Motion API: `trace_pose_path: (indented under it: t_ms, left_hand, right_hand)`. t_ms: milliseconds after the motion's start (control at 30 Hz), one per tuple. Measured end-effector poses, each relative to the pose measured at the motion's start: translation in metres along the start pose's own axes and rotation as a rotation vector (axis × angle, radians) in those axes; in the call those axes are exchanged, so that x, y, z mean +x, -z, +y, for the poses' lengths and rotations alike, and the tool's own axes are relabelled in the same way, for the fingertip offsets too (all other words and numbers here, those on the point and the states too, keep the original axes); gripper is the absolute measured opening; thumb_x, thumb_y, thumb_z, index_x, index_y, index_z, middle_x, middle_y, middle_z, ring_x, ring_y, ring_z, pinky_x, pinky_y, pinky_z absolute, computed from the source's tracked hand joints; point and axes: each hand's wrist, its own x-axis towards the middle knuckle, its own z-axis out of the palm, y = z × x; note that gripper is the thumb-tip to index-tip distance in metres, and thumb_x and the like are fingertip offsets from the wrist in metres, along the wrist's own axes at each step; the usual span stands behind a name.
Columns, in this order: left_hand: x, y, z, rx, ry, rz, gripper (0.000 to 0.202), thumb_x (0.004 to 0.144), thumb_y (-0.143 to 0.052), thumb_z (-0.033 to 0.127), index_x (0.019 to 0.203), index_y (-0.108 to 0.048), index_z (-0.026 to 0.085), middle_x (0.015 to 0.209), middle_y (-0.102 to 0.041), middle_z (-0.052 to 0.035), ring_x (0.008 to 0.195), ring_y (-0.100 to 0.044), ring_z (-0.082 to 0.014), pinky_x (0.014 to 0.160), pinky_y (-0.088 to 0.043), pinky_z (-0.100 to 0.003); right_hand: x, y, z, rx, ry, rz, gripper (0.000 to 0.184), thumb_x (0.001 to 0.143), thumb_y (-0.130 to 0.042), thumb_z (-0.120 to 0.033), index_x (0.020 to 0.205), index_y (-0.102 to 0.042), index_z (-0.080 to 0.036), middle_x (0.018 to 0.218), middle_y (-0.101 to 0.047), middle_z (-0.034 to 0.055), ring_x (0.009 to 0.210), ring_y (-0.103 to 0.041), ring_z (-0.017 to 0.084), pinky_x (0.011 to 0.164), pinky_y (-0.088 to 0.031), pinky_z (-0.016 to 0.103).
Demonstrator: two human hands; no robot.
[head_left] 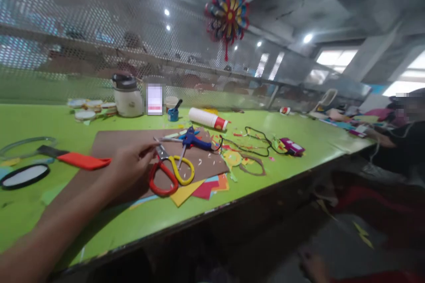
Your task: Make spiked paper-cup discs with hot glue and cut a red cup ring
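Note:
My left hand (134, 159) reaches in over a brown board (109, 141), its fingers pinched at the blades of a pair of scissors (162, 154). One scissor handle is red and the other yellow; both point toward me. Just beyond lies a blue glue gun (195, 139), close to a few pens. Colored paper sheets (189, 192) stick out from under the board's near edge. Left of my wrist rests a tool with a red handle (84, 160). Low at the right, a blurred hand (312, 265), seemingly my right hand, is below the table; its fingers are unclear.
At the back stand a white jug (129, 99), a phone (154, 99) and a blue pot (173, 115). A stack of paper cups (207, 119) lies behind the board. Paper scraps, a black cord and a purple object (292, 146) lie right. Another person (405, 141) sits far right.

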Motion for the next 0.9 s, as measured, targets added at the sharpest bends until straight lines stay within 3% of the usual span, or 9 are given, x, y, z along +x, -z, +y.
trace_pose_path:
  t_ms: [67, 133, 267, 367, 433, 533, 633, 733, 900]
  left_hand:
    - [0.001, 0.001, -0.004, 0.063, -0.042, -0.019, 0.017, 0.073, -0.068, 0.033, 0.084, -0.079, 0.027, 0.069, -0.077, -0.003, 0.063, -0.067, -0.0278, 0.056, -0.048, -0.032]
    - [0.002, -0.001, -0.008, 0.099, -0.093, -0.042, 0.017, 0.072, -0.066, 0.034, 0.082, -0.079, 0.029, 0.07, -0.078, -0.0053, 0.063, -0.069, -0.0299, 0.058, -0.05, -0.034]
    - [-0.002, -0.006, -0.019, 0.265, -0.169, -0.186, 0.032, 0.084, -0.055, 0.038, 0.102, -0.077, 0.026, 0.087, -0.081, -0.01, 0.074, -0.074, -0.0306, 0.067, -0.053, -0.036]
    - [-0.005, -0.005, -0.025, 0.312, -0.184, -0.249, 0.036, 0.089, -0.048, 0.039, 0.11, -0.075, 0.025, 0.092, -0.081, -0.0093, 0.077, -0.074, -0.0288, 0.069, -0.053, -0.035]
    - [-0.007, -0.003, -0.025, 0.323, -0.201, -0.254, 0.037, 0.09, -0.047, 0.038, 0.11, -0.075, 0.025, 0.095, -0.081, -0.0085, 0.08, -0.074, -0.0275, 0.07, -0.054, -0.033]
    - [-0.007, 0.002, -0.021, 0.343, -0.185, -0.211, 0.038, 0.089, -0.046, 0.033, 0.11, -0.075, 0.022, 0.099, -0.081, -0.0086, 0.085, -0.074, -0.0267, 0.074, -0.055, -0.033]
    - [-0.007, 0.005, -0.016, 0.333, -0.175, -0.195, 0.039, 0.091, -0.044, 0.034, 0.109, -0.075, 0.019, 0.099, -0.08, -0.0095, 0.087, -0.074, -0.0265, 0.077, -0.056, -0.034]
    - [-0.008, 0.006, -0.015, 0.315, -0.169, -0.206, 0.04, 0.092, -0.043, 0.034, 0.111, -0.074, 0.018, 0.097, -0.08, -0.0098, 0.086, -0.075, -0.0267, 0.077, -0.057, -0.035]
    - [-0.011, 0.001, -0.021, 0.263, -0.209, -0.193, 0.036, 0.091, -0.046, 0.033, 0.109, -0.076, 0.023, 0.097, -0.08, -0.0085, 0.087, -0.075, -0.027, 0.077, -0.058, -0.036]
  right_hand:
    - [0.048, 0.006, -0.031, 0.075, 0.064, 0.045, 0.032, 0.092, -0.058, -0.047, 0.074, -0.068, -0.023, 0.068, -0.069, 0.0041, 0.056, -0.066, 0.02, 0.047, -0.052, 0.029]
    - [0.081, 0.026, -0.069, 0.158, 0.191, 0.086, 0.045, 0.095, -0.041, -0.048, 0.067, -0.067, -0.024, 0.052, -0.062, 0.0042, 0.051, -0.065, 0.024, 0.05, -0.054, 0.034]
    - [0.119, 0.049, -0.195, 0.252, 0.58, 0.04, 0.044, 0.098, -0.04, -0.049, 0.09, -0.071, -0.019, 0.076, -0.072, 0.0055, 0.072, -0.07, 0.022, 0.07, -0.057, 0.032]
    - [0.149, 0.027, -0.316, 0.23, 0.832, -0.11, 0.025, 0.1, -0.054, -0.037, 0.11, -0.068, -0.019, 0.104, -0.073, 0.0049, 0.091, -0.069, 0.018, 0.085, -0.056, 0.035]
    - [0.168, 0.003, -0.388, 0.182, 0.932, -0.191, 0.029, 0.098, -0.061, -0.034, 0.122, -0.063, -0.018, 0.121, -0.067, 0.0085, 0.102, -0.067, 0.022, 0.088, -0.056, 0.043]
    - [0.187, -0.033, -0.461, 0.084, 0.996, -0.274, 0.034, 0.097, -0.063, -0.033, 0.128, -0.059, -0.018, 0.132, -0.06, 0.0102, 0.112, -0.063, 0.026, 0.093, -0.054, 0.048]
    - [0.196, -0.061, -0.487, -0.004, 1.009, -0.365, 0.034, 0.097, -0.063, -0.033, 0.127, -0.059, -0.018, 0.129, -0.062, 0.0098, 0.108, -0.065, 0.025, 0.09, -0.056, 0.047]
    - [0.2, -0.08, -0.486, -0.05, 1.018, -0.427, 0.033, 0.097, -0.063, -0.033, 0.126, -0.06, -0.017, 0.125, -0.063, 0.0093, 0.105, -0.066, 0.024, 0.088, -0.057, 0.045]
    - [0.203, -0.082, -0.473, 0.031, 1.079, -0.418, 0.034, 0.097, -0.063, -0.033, 0.126, -0.06, -0.017, 0.127, -0.063, 0.0094, 0.107, -0.065, 0.025, 0.089, -0.056, 0.046]
